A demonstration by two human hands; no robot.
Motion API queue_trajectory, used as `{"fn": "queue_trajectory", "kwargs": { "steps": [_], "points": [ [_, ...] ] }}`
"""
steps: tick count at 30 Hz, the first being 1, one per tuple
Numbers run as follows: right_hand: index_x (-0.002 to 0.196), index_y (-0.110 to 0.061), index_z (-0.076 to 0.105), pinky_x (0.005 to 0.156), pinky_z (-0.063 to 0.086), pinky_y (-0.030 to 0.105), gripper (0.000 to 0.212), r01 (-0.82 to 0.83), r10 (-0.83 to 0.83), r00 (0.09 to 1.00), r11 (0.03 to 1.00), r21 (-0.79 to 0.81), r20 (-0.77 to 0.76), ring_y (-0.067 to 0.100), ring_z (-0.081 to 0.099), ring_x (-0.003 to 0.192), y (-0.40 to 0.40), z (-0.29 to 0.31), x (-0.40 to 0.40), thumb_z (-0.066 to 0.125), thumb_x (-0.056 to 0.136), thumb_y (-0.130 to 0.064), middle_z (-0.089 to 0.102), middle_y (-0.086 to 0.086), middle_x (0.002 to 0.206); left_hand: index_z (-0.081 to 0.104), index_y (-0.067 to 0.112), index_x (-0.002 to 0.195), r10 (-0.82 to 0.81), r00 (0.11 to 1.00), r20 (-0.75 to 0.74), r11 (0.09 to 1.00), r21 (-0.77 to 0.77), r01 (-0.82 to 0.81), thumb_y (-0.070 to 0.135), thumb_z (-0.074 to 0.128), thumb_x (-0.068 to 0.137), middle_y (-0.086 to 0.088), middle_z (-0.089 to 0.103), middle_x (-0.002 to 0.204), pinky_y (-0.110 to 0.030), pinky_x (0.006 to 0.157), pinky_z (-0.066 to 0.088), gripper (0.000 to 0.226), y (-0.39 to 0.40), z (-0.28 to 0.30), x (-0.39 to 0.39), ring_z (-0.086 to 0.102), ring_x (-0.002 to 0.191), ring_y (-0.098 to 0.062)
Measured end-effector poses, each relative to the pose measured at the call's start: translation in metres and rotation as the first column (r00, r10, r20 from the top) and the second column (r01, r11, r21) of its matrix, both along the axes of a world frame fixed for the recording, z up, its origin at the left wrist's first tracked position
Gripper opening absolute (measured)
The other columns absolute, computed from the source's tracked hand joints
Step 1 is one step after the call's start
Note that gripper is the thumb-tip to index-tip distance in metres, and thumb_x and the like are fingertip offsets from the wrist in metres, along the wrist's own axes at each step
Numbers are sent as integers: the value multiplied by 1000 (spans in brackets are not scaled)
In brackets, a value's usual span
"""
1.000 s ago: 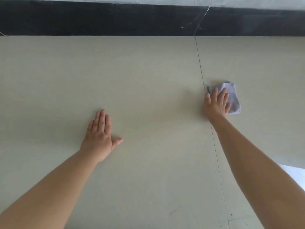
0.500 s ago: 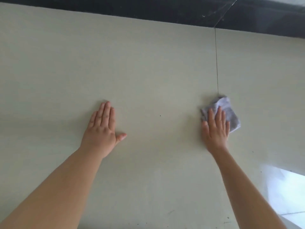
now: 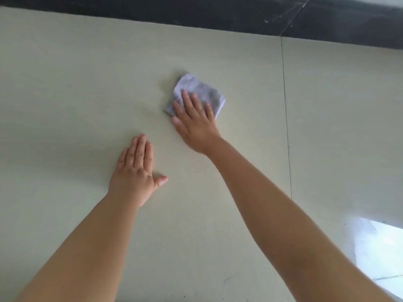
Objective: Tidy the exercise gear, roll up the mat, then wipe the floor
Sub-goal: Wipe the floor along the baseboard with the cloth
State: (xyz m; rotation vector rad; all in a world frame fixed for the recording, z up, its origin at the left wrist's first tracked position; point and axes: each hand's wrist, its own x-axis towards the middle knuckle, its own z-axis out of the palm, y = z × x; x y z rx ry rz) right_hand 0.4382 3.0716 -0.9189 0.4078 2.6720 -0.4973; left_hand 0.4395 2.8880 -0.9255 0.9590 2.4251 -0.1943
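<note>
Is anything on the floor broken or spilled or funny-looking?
Nothing looks broken or spilled. The right hand presses a folded grey cloth flat on the floor, and the left hand rests flat beside it. A few tiny dark specks sit near the bottom edge, not yet wiped.

Grey cloth (image 3: pixel 197 92) folded into small rumpled square, flat on pale tiled floor (image 3: pixel 87 83), pinned under my right hand's (image 3: pixel 194 120) fingers.

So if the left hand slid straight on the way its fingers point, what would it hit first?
Probably nothing close: the left hand points up the bare floor toward the dark wall base, seemingly passing left of the cloth.
</note>
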Motion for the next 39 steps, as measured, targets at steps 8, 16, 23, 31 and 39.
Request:
{"fn": "queue_trajectory", "kwargs": {
  "steps": [8, 16, 23, 31, 39],
  "points": [
    [148, -18, 4, 115, -6, 32, 91, 440, -437, 887, 898, 15, 145, 15, 0, 145, 0, 7, 247, -20, 78, -71, 7, 3, 155, -10, 1, 149, 108, 993, 36, 982, -158, -101, 47, 35, 96, -14, -20, 157, -32, 120, -4, 84, 17, 26, 2, -16, 147, -24],
    [150, -19, 4, 118, -9, 39, 53, 815, -812, 579, 580, -11, 73, 19, -11, 147, 96, 19, 185, 20, 102, -33, -11, 2, 159, -5, 4, 150, -60, 998, -2, 969, -239, 58, 35, 30, 101, -10, -4, 160, -35, 120, 7, 68, 34, 65, 28, -3, 149, -20],
    [151, -18, 3, 118, -6, 42, 59, 407, -398, 908, 912, -46, 131, 20, -11, 147, 14, 18, 139, 15, 99, -44, -12, 3, 159, -5, 4, 150, -130, 991, 25, 940, -315, 131, 26, 28, 102, -9, 0, 160, -36, 120, 9, 62, 26, 94, 31, -2, 149, -21],
    [146, -12, -6, 111, -20, 24, 102, 324, -314, 928, 946, -18, 200, 12, -18, 141, -66, 20, 304, -33, 68, -71, -20, -3, 146, -6, 4, 150, -140, 981, 131, 968, -189, 163, 33, 27, 102, -11, -7, 160, -36, 121, 6, 65, 23, 75, 44, -8, 149, -22],
    [150, -14, -1, 118, -9, 42, 51, 790, -764, 597, 613, -14, 243, 22, -15, 146, -2, 29, 264, 15, 103, -26, -16, 7, 158, -4, 4, 150, -179, 963, 200, 964, -160, 212, 32, 30, 101, -12, -10, 159, -38, 121, 6, 66, 28, 51, 58, -10, 148, -22]
  ]
}}
